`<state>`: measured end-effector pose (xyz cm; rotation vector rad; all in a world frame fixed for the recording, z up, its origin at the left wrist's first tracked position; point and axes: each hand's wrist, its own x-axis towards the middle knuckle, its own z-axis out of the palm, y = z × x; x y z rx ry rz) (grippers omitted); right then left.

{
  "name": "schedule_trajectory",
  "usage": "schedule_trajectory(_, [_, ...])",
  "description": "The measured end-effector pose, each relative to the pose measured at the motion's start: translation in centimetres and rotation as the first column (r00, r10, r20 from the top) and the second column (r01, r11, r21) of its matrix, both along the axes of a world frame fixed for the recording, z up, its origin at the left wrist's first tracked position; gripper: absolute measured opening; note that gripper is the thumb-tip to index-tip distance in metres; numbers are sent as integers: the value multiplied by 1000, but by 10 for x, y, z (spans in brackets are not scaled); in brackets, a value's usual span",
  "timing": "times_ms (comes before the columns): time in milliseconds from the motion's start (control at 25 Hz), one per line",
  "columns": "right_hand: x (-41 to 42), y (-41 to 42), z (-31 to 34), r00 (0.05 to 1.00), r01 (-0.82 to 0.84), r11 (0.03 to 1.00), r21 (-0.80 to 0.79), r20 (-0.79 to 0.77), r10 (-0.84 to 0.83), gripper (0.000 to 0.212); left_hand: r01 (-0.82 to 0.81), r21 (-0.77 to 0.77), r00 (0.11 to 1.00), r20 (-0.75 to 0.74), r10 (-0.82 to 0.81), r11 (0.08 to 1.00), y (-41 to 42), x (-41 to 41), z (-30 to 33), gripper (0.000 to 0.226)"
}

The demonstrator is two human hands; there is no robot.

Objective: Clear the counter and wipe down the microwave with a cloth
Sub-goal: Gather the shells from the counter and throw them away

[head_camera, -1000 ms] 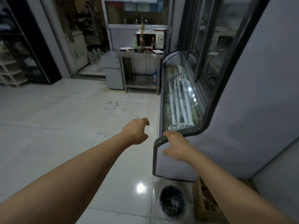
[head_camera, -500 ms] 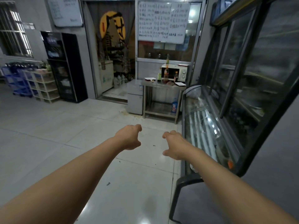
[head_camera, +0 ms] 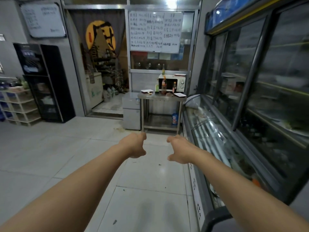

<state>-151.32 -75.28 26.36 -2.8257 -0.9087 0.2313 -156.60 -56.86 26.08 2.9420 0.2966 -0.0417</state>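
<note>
The steel table (head_camera: pixel 177 98) stands well ahead against the far wall. The microwave (head_camera: pixel 179 82) on it is rigid; wipe it in place. Glass bottles (head_camera: pixel 164 86) look fragile and slippery: grasp mid-body. Left hand (head_camera: pixel 135 146) and right hand (head_camera: pixel 179 150) hang loosely curled, empty.

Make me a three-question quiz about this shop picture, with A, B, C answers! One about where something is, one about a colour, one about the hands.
1. Where is the microwave?
A. on the floor
B. on the metal table
C. inside the black fridge

2. What colour is the microwave?
A. white
B. red
C. green

3. What are the left hand and right hand holding?
A. a cloth
B. a bottle
C. nothing

Answers:
1 B, it stands on the tabletop behind the bottles.
2 A, its casing is white.
3 C, both hover loosely curled above the floor.
</note>
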Motion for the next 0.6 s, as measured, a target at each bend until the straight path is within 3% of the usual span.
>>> schedule_trajectory(240, [79,51,0,999,36,999,26,25,-37,74,34,14,999,8,-34,999,43,79,1,59])
schedule_trajectory(600, [286,125,12,999,-27,1000,-10,31,27,69,-20,34,999,28,19,999,114,276,16,54])
